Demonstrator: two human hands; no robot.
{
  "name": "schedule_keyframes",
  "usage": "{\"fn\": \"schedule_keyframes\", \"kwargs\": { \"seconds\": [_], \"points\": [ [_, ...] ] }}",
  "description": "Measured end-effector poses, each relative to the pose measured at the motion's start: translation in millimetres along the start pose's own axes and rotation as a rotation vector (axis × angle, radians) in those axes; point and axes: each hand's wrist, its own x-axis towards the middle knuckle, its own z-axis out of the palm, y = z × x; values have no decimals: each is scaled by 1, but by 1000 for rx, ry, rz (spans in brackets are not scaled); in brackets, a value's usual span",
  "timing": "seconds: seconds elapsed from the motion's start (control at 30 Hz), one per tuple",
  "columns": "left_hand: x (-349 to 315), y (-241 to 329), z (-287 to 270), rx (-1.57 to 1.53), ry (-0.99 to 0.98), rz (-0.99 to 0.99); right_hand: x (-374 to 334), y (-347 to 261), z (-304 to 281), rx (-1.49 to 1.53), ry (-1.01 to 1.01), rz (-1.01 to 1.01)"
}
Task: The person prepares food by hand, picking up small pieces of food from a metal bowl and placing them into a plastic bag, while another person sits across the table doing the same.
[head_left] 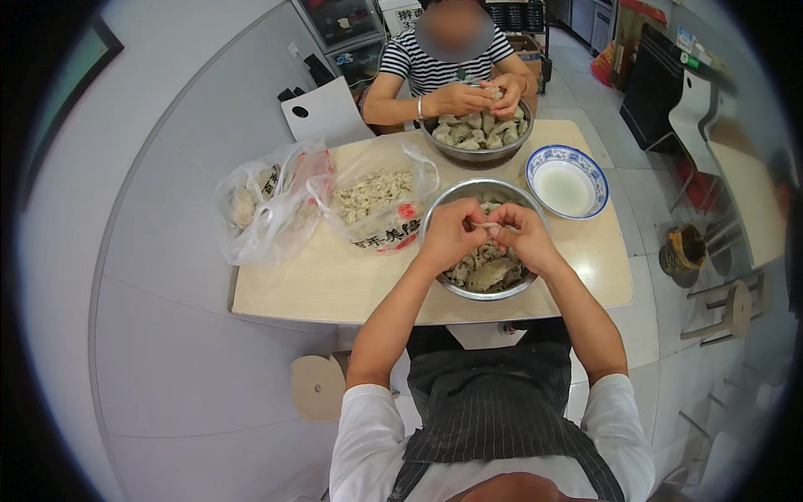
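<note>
At a pale wooden table [351, 284], we pinch a small dumpling [485, 226] between both hands over the near steel bowl [435, 219]: our left hand [452, 234] and right hand [520, 237] are curled almost closed, fingertips meeting on the piece. We judge the work well along but unfinished: the near bowl holds a shallow heap, while the far steel bowl [477, 156], where a person in a striped shirt [435, 71] works, is nearly full. We count two steel bowls, one blue-rimmed bowl [537, 164] of white liquid, and two plastic bags [276, 205] at the left, one open on small pale pieces.
</note>
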Motion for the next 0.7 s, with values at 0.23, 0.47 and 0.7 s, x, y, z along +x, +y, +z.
{"fn": "schedule_keyframes", "kwargs": {
  "seconds": [0.23, 0.47, 0.7],
  "points": [
    [2, -3, -16, -201, -29, -139, -2, -11, -1, -102, 39, -50],
    [-2, -7, -11, -7, -79, -141, 1, -8, 0, -137, -58, 41],
    [-2, 2, -13, 116, -53, -4, 12, 12, -13, -439, 75, -145]
  ]
}}
